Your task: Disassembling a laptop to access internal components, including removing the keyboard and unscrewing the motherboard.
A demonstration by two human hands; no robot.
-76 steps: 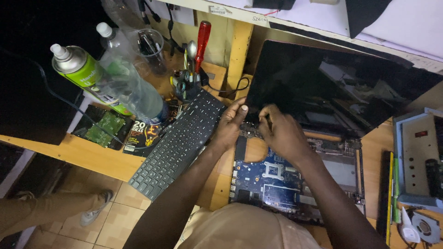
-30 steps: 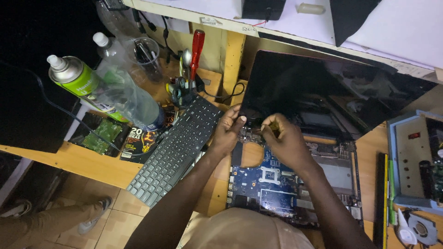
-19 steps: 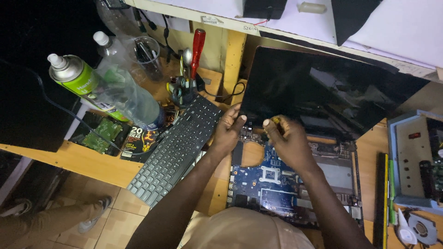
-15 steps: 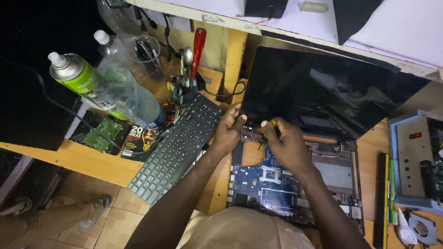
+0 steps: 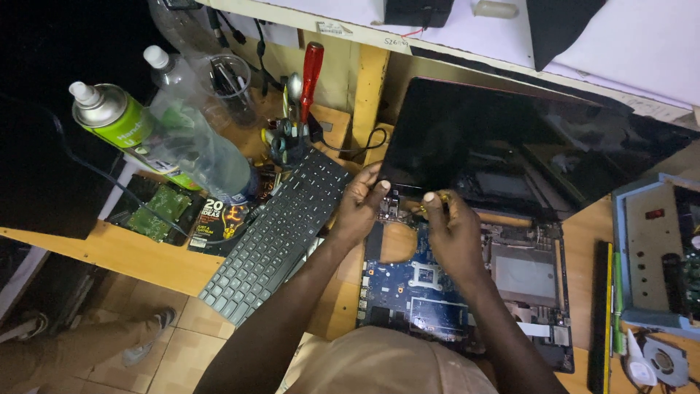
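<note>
Two hands meet at the far edge of the opened laptop base, right by its hinge line. The left hand [image 5: 359, 208] rests with fingers curled on the board's far-left corner, thumb and forefinger pointed toward the screen, seemingly steadying the chassis; whether it pinches anything I cannot tell. The right hand [image 5: 450, 228] is closed around a small yellowish tool, probably a little screwdriver, its tip lost among the fingers. This looks like the stage of working a fastener or connector near the hinge; the next move would call for fine, steady pressure straight down so nothing slips onto the board.

The blue motherboard [image 5: 426, 284] lies flat in the base, its long axis running from the left hand's side across to the right, toward the grey metal box [image 5: 649, 255]. The dark laptop screen [image 5: 510, 138] stands tilted back beyond the board. Left of the board a detached black keyboard [image 5: 273, 237] lies diagonally on the wooden counter [image 5: 109, 252]; farther left are a clear plastic bottle [image 5: 197, 138] and a green spray can [image 5: 120, 124], and beyond the keyboard a red-handled screwdriver [image 5: 311, 69]
</note>
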